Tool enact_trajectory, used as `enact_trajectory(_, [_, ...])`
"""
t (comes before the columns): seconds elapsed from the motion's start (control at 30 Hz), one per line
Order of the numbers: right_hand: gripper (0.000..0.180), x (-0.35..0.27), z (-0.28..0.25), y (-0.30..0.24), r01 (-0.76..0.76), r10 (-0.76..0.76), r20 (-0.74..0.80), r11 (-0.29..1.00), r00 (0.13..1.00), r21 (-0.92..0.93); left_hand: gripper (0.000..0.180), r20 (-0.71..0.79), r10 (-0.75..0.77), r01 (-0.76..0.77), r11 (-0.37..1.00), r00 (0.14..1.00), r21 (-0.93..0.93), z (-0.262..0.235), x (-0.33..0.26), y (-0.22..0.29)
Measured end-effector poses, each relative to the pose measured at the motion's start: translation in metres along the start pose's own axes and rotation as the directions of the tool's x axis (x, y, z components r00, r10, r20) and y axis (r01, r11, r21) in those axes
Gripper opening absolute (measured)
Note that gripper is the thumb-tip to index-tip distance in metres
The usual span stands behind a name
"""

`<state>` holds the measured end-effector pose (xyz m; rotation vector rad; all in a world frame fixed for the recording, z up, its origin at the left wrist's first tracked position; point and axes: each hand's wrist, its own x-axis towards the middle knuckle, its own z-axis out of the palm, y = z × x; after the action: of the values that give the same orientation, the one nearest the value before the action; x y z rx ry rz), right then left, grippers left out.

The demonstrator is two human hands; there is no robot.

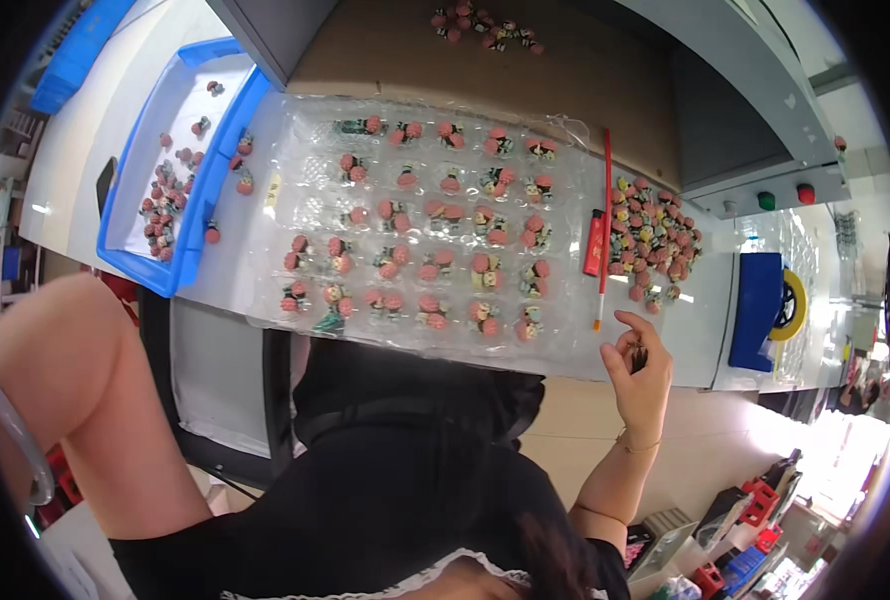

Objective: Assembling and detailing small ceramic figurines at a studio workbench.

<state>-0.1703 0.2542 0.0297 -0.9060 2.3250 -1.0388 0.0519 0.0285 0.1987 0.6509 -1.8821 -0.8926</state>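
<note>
My right hand [647,375] is at the front edge of the table, just below a paintbrush [605,230] with a red handle. Its fingers are curled, and a small dark thing [638,357] shows among them, too unclear to name. My left arm [115,400] is bent and raised at the left, its hand out of the picture. Before me lies a clear plastic tray [575,330] with rows of small pink-topped figurines [435,265] in its pockets. Right of the brush is a heap of similar figurines [655,240], next to a slim red packet [593,243].
A blue-rimmed bin [110,235] with loose figurines stands left; a few figurines [245,180] lie by its rim. More figurines [485,28] lie at the back inside a grey-walled booth [690,130]. A yellow tape roll [790,305] and a blue block [757,310] are right.
</note>
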Motion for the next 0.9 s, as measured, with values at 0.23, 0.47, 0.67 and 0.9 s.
enact_trajectory(0.23, [0.031,-0.022,0.011,0.012,-0.028,0.049,-0.093,0.975,0.994,0.218,0.024,0.149,0.045,-0.089,0.948,0.988,0.306,0.021,0.014,-0.056])
enact_trajectory(0.47, [0.028,-0.016,0.016,-0.013,0.120,-0.122,-0.011,0.941,0.992,0.316,0.004,0.551,0.101,-0.509,0.547,0.829,0.665,0.045,-0.009,-0.200])
enact_trajectory(0.67, [0.028,-0.022,0.027,-0.029,0.113,-0.128,0.026,0.939,0.991,0.324,0.011,0.711,-0.026,-0.630,0.440,0.703,0.640,0.067,-0.002,-0.224])
enact_trajectory(0.9, [0.025,-0.026,0.034,-0.032,0.068,-0.129,0.151,0.932,0.980,0.357,0.008,0.758,-0.055,-0.598,0.579,0.650,0.555,0.052,0.008,-0.218])
